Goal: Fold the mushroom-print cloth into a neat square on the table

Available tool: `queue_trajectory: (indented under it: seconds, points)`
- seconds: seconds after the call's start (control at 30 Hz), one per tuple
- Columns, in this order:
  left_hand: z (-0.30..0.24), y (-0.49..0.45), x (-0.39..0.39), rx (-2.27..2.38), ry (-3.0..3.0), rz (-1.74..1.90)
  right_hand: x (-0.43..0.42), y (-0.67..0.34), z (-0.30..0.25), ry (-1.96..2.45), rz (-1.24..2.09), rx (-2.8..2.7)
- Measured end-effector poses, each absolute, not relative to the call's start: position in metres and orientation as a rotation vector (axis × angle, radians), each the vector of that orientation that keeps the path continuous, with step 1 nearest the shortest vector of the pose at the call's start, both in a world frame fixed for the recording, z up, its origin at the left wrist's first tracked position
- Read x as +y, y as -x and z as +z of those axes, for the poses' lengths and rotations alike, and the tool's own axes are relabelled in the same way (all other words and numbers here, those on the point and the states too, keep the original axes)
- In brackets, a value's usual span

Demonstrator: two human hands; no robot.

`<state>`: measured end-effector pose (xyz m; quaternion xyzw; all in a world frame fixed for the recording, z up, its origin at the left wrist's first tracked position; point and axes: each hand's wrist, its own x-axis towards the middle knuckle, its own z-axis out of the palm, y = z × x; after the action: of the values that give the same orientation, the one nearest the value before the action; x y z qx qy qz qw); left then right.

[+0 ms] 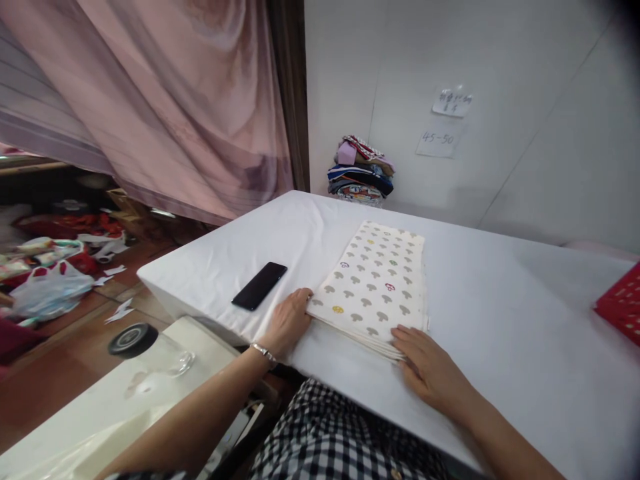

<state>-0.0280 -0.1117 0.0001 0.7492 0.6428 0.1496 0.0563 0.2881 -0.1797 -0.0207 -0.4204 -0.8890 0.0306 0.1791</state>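
Observation:
A folded cream cloth [377, 283] printed with small mushroom shapes lies on the white-covered table [500, 320]. My left hand [289, 321] rests at the cloth's near left corner, fingertips tucked against its edge, a bracelet on the wrist. My right hand [431, 368] lies flat on the table at the cloth's near right corner, fingers touching the stacked folded layers. Neither hand lifts the cloth.
A black phone [259, 285] lies left of the cloth. A pile of folded clothes [361, 175] sits at the table's far edge by the wall. A red basket [623, 303] is at the right edge. A clear jar with a black lid [150, 350] stands lower left.

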Motion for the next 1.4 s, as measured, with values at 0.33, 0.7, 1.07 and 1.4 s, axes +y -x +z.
queue_trajectory:
  seconds: [0.33, 0.7, 1.07, 1.4]
  points:
    - [0.006, 0.048, -0.107, 1.345, -2.589, 0.527, -0.179, -0.298, -0.009, 1.194, 0.32, -2.604]
    - [0.012, 0.064, -0.083, 1.107, -2.794, 0.36, -0.169, -0.299, -0.023, 1.186, 0.198, -2.538]
    - [0.013, 0.059, -0.055, 0.785, -3.023, 0.431, -0.156, -0.304, -0.032, 1.143, 0.008, -2.411]
    - [0.035, 0.057, -0.107, 0.584, -2.809, 0.34, -0.211, -0.304, 0.027, 1.238, 0.558, -2.402]
